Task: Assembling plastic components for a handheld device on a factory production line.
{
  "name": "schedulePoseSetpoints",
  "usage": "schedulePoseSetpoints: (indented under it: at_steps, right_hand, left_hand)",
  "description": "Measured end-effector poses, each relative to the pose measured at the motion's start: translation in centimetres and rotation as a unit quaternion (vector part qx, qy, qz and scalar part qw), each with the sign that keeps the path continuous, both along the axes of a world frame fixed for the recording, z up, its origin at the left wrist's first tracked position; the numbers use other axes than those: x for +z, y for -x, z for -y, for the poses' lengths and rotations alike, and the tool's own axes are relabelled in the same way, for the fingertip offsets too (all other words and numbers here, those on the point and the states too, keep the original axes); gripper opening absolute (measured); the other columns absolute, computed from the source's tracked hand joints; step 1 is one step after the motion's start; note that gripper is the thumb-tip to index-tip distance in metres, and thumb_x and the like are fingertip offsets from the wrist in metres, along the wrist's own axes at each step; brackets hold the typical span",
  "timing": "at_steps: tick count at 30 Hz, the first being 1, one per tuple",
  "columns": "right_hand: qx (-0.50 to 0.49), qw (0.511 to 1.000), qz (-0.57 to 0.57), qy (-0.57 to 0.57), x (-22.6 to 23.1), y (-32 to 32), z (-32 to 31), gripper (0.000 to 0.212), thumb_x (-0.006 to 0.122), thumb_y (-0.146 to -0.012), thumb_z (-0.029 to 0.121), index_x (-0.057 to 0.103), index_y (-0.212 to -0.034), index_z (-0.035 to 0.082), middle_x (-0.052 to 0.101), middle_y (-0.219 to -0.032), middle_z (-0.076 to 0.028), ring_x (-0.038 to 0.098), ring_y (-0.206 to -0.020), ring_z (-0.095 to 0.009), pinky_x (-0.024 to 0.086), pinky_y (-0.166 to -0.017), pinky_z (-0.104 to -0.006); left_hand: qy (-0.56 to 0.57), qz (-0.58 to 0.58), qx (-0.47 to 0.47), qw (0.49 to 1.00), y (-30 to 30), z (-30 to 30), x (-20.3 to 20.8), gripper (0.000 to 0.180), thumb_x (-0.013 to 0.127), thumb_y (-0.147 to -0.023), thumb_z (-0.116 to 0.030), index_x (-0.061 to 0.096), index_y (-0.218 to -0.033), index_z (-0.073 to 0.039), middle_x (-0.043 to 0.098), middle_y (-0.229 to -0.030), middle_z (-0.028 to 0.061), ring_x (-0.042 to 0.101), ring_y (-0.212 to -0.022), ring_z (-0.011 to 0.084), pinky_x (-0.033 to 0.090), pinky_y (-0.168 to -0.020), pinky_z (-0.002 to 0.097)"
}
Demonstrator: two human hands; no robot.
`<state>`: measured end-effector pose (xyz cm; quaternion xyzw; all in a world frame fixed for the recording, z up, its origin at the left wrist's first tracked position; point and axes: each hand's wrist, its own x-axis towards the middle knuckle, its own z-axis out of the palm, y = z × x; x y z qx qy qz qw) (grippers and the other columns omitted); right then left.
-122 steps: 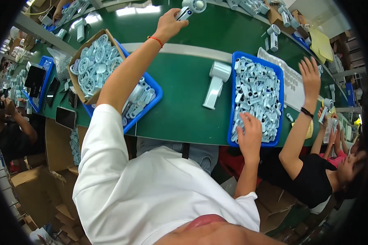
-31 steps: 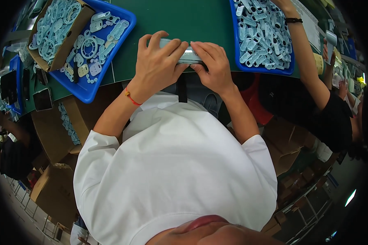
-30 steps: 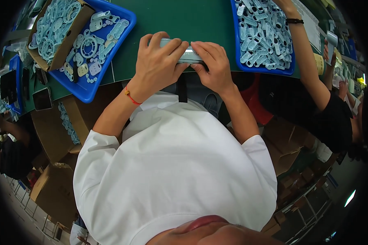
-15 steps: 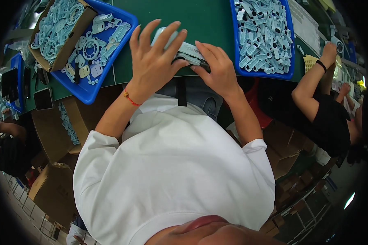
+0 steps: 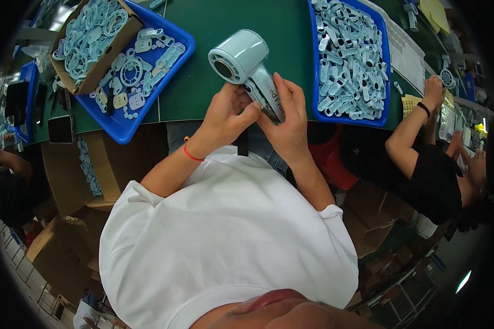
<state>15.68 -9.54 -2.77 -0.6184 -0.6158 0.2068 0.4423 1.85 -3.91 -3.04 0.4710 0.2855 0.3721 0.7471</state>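
Observation:
A pale blue handheld fan (image 5: 246, 49), with a thick round head and a dark round opening at one end, is held over the near part of the table, its head away from me. My right hand (image 5: 288, 119) grips the lower end of its handle, thumb on one side and fingers on the other. My left hand (image 5: 226, 118) is closed at the handle's left side just below the head, with curled fingers and the thumb against it. Along that side the handle looks uncovered, showing darker parts inside. The left fingertips are partly hidden.
On the left, a blue tray (image 5: 127, 133) holds pale blue parts and a cardboard box (image 5: 101, 64) of rings. A second blue tray (image 5: 387, 82) at right is full of small pale blue pieces. A phone (image 5: 60, 129) lies far left. A co-worker's arm (image 5: 409, 140) is at right.
The fan has been turned so its head shows fully and its handle points toward me. My left hand has come off its top and closed at the handle's side.

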Motion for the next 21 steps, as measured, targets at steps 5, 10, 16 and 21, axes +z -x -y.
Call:
schedulePoseSetpoints:
  at_steps: [5,10,16,21]
  right_hand:
    - [-0.001,0.999,0.022,-0.047,-0.5,0.4,-0.1,0.072,0.073,-0.068,0.002,0.042,-0.133,0.001,0.044,-0.120,-0.016,0.052,-0.106,-0.028,0.047,-0.084,-0.0355]
    - [0.014,0.999,-0.038,0.019,0.4,0.7,-0.2,0.071,0.071,-0.071,0.005,0.040,-0.135,0.001,0.043,-0.121,-0.015,0.050,-0.107,-0.027,0.046,-0.085,-0.0343]
    - [0.052,0.982,-0.166,0.069,-0.6,0.7,-0.4,0.065,0.066,-0.077,0.013,0.038,-0.134,-0.002,0.050,-0.115,-0.018,0.053,-0.101,-0.028,0.046,-0.082,-0.0357]
    - [0.161,0.937,-0.241,0.195,1.2,-1.2,-2.0,0.045,0.058,-0.083,0.013,0.045,-0.123,-0.005,0.059,-0.104,-0.012,0.058,-0.093,-0.019,0.048,-0.082,-0.0333]
  left_hand:
    - [-0.039,-0.036,0.047,0.997,-0.7,0.4,1.0,0.044,0.046,-0.078,0.005,0.037,-0.121,0.009,0.056,-0.109,0.0179,0.059,-0.098,0.0205,0.049,-0.084,0.0324]
    - [-0.047,-0.132,0.038,0.989,0.9,-0.7,-0.8,0.040,0.042,-0.076,0.004,0.043,-0.116,0.008,0.060,-0.105,0.0174,0.061,-0.089,0.0189,0.048,-0.078,0.0301]
    - [-0.131,-0.066,-0.078,0.986,0.9,-0.3,0.0,0.101,0.073,-0.078,-0.034,0.005,-0.143,0.003,0.030,-0.137,0.0239,0.047,-0.117,0.0300,0.040,-0.098,0.0413]
    - [-0.148,-0.168,-0.095,0.970,1.6,-0.7,0.5,0.102,0.075,-0.073,-0.018,0.004,-0.143,0.001,0.032,-0.135,0.0247,0.048,-0.115,0.0367,0.043,-0.094,0.0413]
